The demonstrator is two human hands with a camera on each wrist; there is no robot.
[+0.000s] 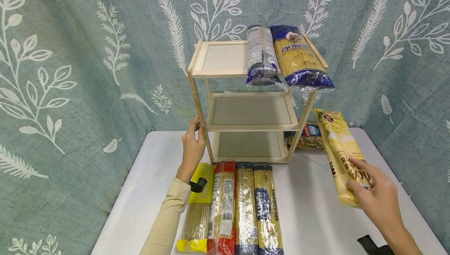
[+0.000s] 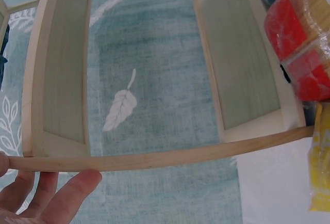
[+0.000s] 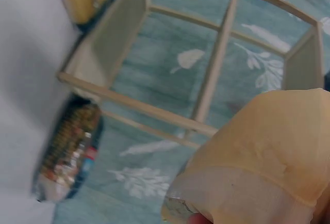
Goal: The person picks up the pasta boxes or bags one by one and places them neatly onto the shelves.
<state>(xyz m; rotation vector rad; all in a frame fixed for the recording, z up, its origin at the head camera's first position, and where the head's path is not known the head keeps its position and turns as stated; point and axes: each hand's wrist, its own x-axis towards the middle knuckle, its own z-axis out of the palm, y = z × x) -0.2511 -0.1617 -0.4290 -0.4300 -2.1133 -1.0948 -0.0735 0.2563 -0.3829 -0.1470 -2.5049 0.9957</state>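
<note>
A three-tier wooden shelf rack (image 1: 251, 109) stands at the back of the table. My left hand (image 1: 193, 145) holds its front left post; in the left wrist view, fingertips (image 2: 85, 180) lie against the post (image 2: 154, 159). On the right, my right hand (image 1: 381, 198) grips a yellow noodle packet (image 1: 342, 149), held tilted beside the rack, apart from it. The packet's pale back (image 3: 268, 146) fills the lower right of the right wrist view. Two pasta packets lie on the top tier: one back side up (image 1: 261, 52), one blue and yellow (image 1: 299, 54).
Several spaghetti packets lie in a row before the rack, including a yellow one (image 1: 198, 208), a red one (image 1: 222, 208) and a dark-ended one (image 1: 267, 208). A packet of mixed-colour contents (image 1: 309, 139) lies behind the rack's right side. Patterned green curtains (image 1: 123, 71) surround the white table (image 1: 306, 216).
</note>
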